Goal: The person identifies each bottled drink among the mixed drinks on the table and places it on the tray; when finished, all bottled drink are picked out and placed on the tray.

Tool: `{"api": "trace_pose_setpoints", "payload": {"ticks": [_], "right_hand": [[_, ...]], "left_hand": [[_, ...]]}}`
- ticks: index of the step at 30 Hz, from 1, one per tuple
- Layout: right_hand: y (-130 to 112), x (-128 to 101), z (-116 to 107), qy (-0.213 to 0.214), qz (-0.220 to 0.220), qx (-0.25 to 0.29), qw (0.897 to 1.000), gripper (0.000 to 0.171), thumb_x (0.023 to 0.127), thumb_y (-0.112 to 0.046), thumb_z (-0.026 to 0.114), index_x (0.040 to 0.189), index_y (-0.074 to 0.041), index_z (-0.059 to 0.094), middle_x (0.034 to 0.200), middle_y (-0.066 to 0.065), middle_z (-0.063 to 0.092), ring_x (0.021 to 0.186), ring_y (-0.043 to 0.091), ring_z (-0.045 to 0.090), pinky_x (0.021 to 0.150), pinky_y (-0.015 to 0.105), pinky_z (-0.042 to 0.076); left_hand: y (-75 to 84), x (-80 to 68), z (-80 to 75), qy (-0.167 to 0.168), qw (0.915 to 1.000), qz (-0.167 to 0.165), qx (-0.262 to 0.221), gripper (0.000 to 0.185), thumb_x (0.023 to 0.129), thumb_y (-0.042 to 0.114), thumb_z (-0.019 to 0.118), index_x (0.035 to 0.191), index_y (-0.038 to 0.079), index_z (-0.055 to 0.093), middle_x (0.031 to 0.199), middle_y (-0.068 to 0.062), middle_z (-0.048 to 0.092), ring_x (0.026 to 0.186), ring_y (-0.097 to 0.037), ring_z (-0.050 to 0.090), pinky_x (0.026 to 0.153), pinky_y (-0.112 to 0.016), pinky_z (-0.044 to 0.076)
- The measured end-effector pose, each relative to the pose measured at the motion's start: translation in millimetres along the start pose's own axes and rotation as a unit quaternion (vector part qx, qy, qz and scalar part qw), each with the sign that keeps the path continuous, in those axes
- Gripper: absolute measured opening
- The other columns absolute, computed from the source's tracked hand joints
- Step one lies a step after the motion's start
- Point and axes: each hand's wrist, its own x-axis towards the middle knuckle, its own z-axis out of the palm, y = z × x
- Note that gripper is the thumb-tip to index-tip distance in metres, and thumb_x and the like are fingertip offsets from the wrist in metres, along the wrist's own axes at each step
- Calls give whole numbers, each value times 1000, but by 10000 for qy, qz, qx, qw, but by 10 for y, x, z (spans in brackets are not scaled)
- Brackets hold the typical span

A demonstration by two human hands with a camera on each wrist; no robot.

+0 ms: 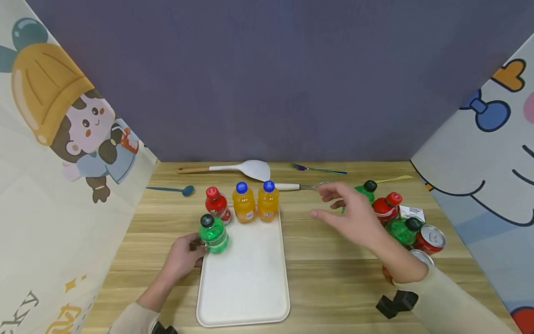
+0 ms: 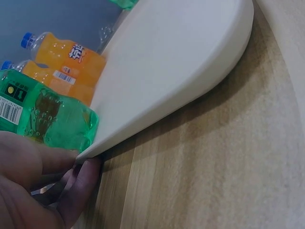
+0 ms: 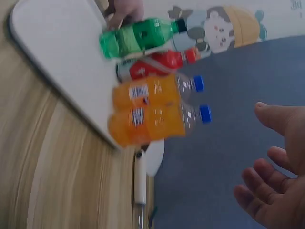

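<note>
Head view: the left hand (image 1: 183, 257) grips the green bottle (image 1: 213, 234), which stands upright on the white tray (image 1: 246, 287) at its left edge, in front of the red bottle (image 1: 217, 204). The right hand (image 1: 354, 215) hovers over the worktop (image 1: 325, 278), fingers spread, holding nothing; bottles and cans lie just right of it.

Left wrist view: fingers (image 2: 81, 186) curl under the tray rim beside the green bottle (image 2: 43, 119); contact is probably on its hidden side.

Right wrist view: blurred; the open palm (image 3: 281, 191) faces the bottle row, well apart.

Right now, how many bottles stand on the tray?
4: green bottle at the tray's left edge, held by the left hand; red bottle and two orange bottles along the far edge.
</note>
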Motion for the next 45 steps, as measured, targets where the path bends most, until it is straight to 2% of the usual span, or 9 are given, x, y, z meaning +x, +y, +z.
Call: {"api": "trace_pose_setpoints", "payload": {"ticks": [8,19,22,26,35,36,40,42,45], "right_hand": [[379,-131,-437,330,635,-796,9943,63,88,-47,79,136,-11,60,126,10,67,107,30,64,79,28,56],[910,-282,-907,559,883,-1150,9879,68,89,-38,81,139,-1,55,131,24,61,111,41,59,73,10,45],[1024,-321,-983,482,857,-1287,9868,67,89,-36,81,139,1,55,130,26,61,113,44,59,81,28,57],[1140,-325,-1054,272,929,-1385,9856,68,89,-36,81,139,2,54,131,29,59,113,48,59,84,55,54],[1315,-249,-1097,-323,1141,-1251,9850,67,91,-37,79,139,2,51,129,32,60,113,52,61,72,21,60],[1328,-243,-1094,-373,1124,-1248,9851,67,91,-36,79,139,2,51,128,32,61,113,52,61,74,22,60],[1361,-211,-1083,-616,1074,-1413,9822,69,92,-38,78,140,4,51,127,33,61,113,53,61,84,57,61],[1369,-188,-1083,-776,1124,-1531,9787,71,92,-42,77,140,4,52,129,33,61,113,53,61,87,65,57],[1370,-156,-1098,-988,1207,-1681,9733,73,91,-44,77,139,6,53,129,35,61,112,54,62,84,64,58]], "left_hand": [[4,-1,1,-14,10000,-13,-28,46,92,-2,65,136,-9,57,111,-21,67,89,-23,68,64,-28,66],[-18,34,8,11,10000,-51,36,46,94,0,65,139,-8,56,113,-18,67,91,-22,68,66,-27,65],[-19,33,13,-5,10000,-61,-1,46,94,0,65,139,-7,56,113,-19,67,91,-22,68,66,-27,66],[-26,33,14,-12,10000,-92,-38,47,95,0,65,140,-8,55,115,-19,67,92,-23,68,67,-28,66],[-34,44,13,10,9999,-78,-95,48,95,1,64,140,-8,54,114,-19,67,91,-22,68,67,-28,66],[-33,43,13,14,9999,-75,-86,48,94,1,64,140,-8,54,113,-19,67,91,-22,68,67,-28,66],[-25,33,6,37,10000,-76,-46,47,94,0,65,140,-8,55,113,-19,67,91,-22,67,67,-28,66],[-20,25,5,32,9999,-98,-33,47,94,0,65,140,-7,55,113,-19,67,91,-22,68,67,-28,66],[-13,16,9,25,9999,-115,-41,48,94,0,65,140,-8,55,114,-19,67,92,-22,68,68,-27,66]]}}
